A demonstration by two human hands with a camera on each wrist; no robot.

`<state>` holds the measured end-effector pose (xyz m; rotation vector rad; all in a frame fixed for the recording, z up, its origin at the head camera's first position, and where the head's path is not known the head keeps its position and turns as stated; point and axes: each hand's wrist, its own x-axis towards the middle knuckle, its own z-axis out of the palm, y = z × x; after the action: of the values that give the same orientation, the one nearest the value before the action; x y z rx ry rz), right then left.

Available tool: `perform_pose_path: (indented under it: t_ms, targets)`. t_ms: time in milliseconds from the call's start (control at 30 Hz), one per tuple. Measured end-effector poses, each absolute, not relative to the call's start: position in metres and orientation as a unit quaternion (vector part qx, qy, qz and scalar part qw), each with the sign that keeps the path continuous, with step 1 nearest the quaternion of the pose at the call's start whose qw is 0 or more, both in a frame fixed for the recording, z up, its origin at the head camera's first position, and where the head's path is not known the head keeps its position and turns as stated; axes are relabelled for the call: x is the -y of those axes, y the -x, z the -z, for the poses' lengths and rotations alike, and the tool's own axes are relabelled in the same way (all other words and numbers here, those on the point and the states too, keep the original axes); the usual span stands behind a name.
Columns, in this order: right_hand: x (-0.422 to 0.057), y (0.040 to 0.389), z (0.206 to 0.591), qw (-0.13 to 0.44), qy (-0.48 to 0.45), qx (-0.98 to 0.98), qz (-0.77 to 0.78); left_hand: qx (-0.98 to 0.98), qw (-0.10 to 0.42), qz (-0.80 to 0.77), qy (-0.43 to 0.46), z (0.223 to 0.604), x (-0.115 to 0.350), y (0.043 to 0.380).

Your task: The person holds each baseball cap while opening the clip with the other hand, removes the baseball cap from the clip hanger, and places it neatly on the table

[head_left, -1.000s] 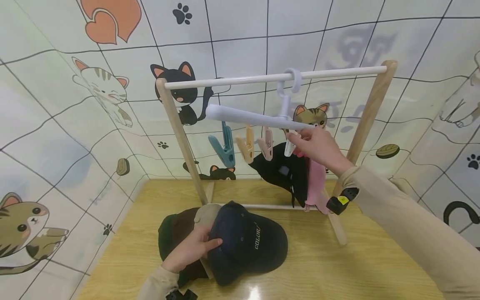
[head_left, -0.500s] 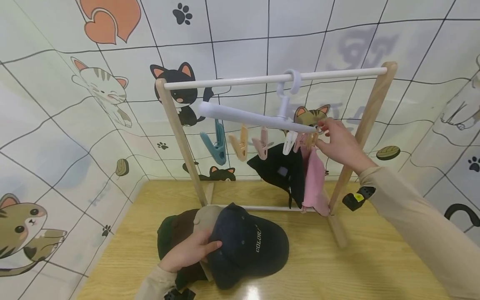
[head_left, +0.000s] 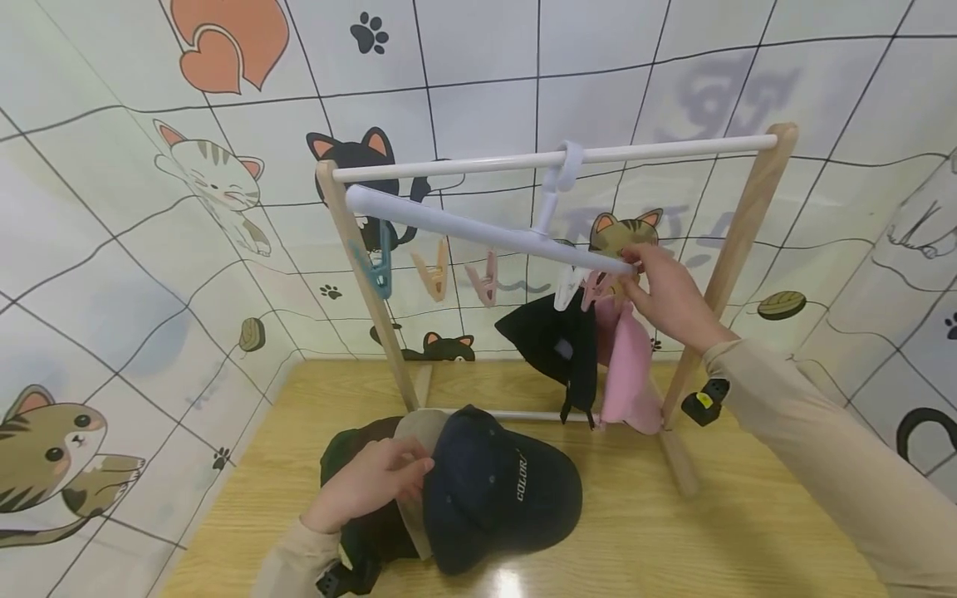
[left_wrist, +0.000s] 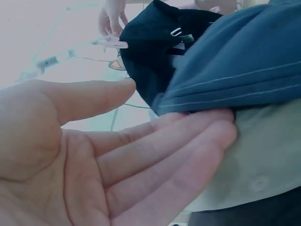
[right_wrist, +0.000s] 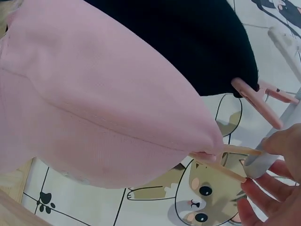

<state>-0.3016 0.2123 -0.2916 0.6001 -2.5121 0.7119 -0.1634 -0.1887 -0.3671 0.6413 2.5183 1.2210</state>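
Note:
My right hand (head_left: 665,295) holds the right end of a white hanger (head_left: 478,232), thumb on one side and fingers on the other. From the hanger's right part hang a black cap (right_wrist: 188,42), gripped by a pink clip (right_wrist: 258,106), and a pink cap (right_wrist: 103,99), gripped by an orange clip (right_wrist: 221,170). Teal (head_left: 381,264), orange and white clips dangle further left with nothing in them. Low on the left, my left hand (head_left: 370,482) has its fingers extended, tips at the edges of a navy cap (head_left: 516,490) and a beige cap (left_wrist: 268,150).
A rack with a white top rail (head_left: 463,166) and wooden posts (head_left: 751,216) stands on the wooden table (head_left: 635,540). Brown and green caps (head_left: 338,453) are nested behind the beige one. A cat-printed wall (head_left: 478,50) rises close behind the rack.
The right hand went from the white clip to the hanger's right end. The hanger has turned, its left end swinging left and up. My left hand has loosened from the navy cap.

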Motion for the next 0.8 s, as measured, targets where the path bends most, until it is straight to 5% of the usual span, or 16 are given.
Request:
perform_pose_path:
  t_ms: [300, 800]
  targets:
    - [-0.203, 0.288, 0.286, 0.257, -0.226, 0.917, -0.203, -0.922, 0.032, -0.321, -0.215, 0.349, 0.183, 0.162]
    - [-0.21, 0.277, 0.272, 0.281, -0.233, 0.912, -0.188, -0.928, 0.018, -0.278, -0.248, 0.331, 0.137, 0.179]
